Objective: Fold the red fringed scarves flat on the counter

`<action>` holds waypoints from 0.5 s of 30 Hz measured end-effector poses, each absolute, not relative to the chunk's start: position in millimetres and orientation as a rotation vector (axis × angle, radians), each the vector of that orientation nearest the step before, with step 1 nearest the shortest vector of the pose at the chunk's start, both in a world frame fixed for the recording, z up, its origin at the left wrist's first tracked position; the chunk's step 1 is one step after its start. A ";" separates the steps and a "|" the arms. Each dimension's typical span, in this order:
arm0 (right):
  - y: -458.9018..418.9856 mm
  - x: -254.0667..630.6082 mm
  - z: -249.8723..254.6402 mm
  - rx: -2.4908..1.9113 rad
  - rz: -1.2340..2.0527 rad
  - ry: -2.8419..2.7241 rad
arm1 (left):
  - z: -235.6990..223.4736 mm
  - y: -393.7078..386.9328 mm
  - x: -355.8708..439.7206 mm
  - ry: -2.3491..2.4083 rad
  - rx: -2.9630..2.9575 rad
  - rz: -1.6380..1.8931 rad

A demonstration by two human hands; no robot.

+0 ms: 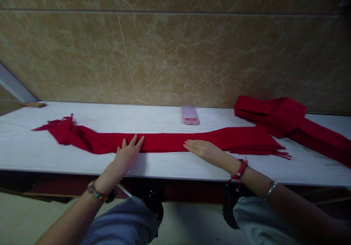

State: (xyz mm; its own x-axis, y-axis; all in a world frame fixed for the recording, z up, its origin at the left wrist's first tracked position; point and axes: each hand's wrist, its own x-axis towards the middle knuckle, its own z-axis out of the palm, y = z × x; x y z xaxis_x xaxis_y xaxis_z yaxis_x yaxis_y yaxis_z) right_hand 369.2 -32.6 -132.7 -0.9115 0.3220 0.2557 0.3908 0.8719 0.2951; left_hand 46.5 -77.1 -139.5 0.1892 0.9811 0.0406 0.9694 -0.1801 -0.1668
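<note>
A long red scarf (164, 142) with fringed ends lies lengthwise along the white table, folded into a narrow strip. Its left end is twisted and bunched, while the middle is flat. My left hand (128, 153) rests on the scarf left of its middle, fingers spread. Farther right, my right hand (204, 150) lies flat on the scarf with its fingers stretched out and side by side. Neither hand grips the cloth.
More folded red scarves (276, 113) are heaped at the right, touching the strip's right part. A phone-like object (189, 115), partly blurred, lies near the tiled wall (175, 55). The white table (82, 164) has its front edge close to my knees.
</note>
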 end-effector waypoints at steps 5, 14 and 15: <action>-33.8 377.9 -128.3 -0.655 -0.227 -2.876 | -122.2 -84.4 62.3 -2.143 -2.140 0.283; -22.9 380.2 -135.8 -0.702 0.092 -2.907 | -109.3 -72.7 137.2 -1.595 -2.688 0.022; -22.9 380.7 -134.8 -0.723 0.106 -2.914 | -110.8 -70.4 146.0 -1.602 -2.720 0.017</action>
State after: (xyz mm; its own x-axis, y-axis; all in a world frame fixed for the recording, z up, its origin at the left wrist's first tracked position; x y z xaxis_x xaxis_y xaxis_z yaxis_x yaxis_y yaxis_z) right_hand 380.7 -22.9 -134.8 -0.8754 0.4694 0.1157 0.4597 0.8823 -0.1011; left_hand 146.0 -70.4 -110.8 0.4850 0.8743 -0.0173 0.8745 -0.4850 0.0078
